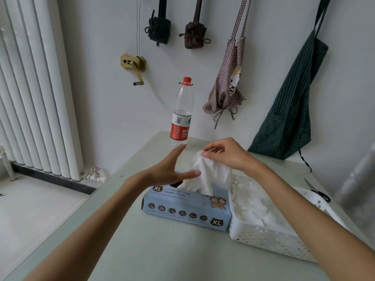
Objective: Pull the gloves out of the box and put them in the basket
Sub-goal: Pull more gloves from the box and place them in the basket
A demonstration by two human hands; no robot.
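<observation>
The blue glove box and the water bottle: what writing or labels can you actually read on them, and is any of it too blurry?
"XL": glove box, black badges at its top left and its front right corner.
"农夫": red label of the water bottle, cut off at the label's edge.
Fine print on both: too small and blurred to read.

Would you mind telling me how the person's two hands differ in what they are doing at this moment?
The right hand pinches the white crumpled glove and lifts it out of the pale blue cardboard box; the left hand holds nothing. The right hand's fingers are curled around the glove, while the left hand's fingers are straight and spread. The right hand is nearer the white perforated plastic basket; the left hand is nearer the clear plastic water bottle. Both hover above the box.
</observation>
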